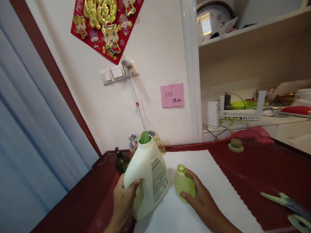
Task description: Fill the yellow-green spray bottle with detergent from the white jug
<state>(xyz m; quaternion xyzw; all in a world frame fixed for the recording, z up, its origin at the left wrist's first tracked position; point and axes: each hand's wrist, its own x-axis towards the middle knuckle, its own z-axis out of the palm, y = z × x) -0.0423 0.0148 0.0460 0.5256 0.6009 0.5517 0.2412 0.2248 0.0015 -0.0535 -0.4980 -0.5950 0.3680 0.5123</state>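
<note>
At lower centre, the left hand wraps the smooth white plastic jug; beside it, the right hand cups a small, ribbed, translucent green bottle on the tabletop's white mat.

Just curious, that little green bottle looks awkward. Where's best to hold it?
Probably round the bulging body of the green bottle, from the right, as the right hand does: its neck is open on top, and the jug in the left hand blocks the left side.

White detergent jug, cap off, tilted on white mat, sm. yellow-green bottle, open, just beside it.
</note>
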